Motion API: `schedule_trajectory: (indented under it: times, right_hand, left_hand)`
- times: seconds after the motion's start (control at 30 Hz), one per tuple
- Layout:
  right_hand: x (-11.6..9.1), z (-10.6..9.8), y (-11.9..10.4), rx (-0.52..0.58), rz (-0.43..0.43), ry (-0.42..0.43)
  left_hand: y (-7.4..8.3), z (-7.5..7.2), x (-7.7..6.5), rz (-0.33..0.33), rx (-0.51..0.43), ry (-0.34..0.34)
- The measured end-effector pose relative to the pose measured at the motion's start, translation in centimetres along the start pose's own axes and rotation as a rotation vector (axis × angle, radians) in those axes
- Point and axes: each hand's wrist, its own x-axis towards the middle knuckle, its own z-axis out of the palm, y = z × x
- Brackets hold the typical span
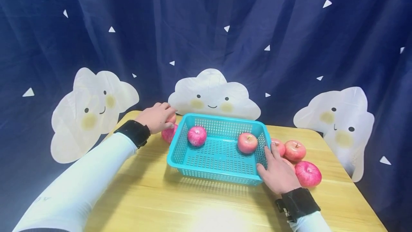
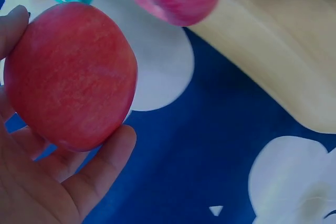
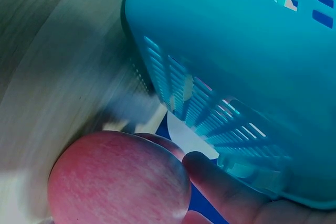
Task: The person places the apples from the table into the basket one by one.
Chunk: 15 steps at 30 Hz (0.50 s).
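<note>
A round, shiny red apple (image 2: 71, 77) is in the left hand (image 1: 156, 118), with the thumb and fingers curled around its sides. A round, streaky pink apple (image 1: 168, 134) is close to that hand, a bit nearer the person. Just right of the left hand is a blue-green plastic basket (image 1: 222, 175) full of little holes. Inside are a round dark pink apple (image 1: 197, 136), nearer the left hand, and a round pale red apple (image 1: 247, 143), nearer the right hand (image 1: 279, 174).

The right hand is at the basket's right side, thumb spread from its straight-looking fingers. I can't tell if it touches the apple beside it. Four round red and pink apples (image 1: 295, 153) sit bunched beside and past this hand.

Under both hands is a yellow wooden bench (image 1: 151, 189).

The step now looks like picking up an apple. To go in the basket, it would need a snug hold and a lift above the rim.
</note>
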Motion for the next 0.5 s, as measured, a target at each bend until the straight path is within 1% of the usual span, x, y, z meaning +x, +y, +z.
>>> schedule_trajectory:
  times: [0.2,0.37,0.5]
  right_hand:
    - [0.0,0.0,0.0,0.001,0.003,0.002]
    - [-0.1,0.0,0.0,0.009,0.006,-0.002]
    - [0.0,0.0,0.1,0.012,0.008,-0.004]
  left_hand:
    - [1.8,-0.6,1.5,0.041,0.021,0.005]
    - [3.9,-1.4,2.7,0.105,0.046,0.011]
    - [5.4,-1.5,3.7,0.153,0.048,0.024]
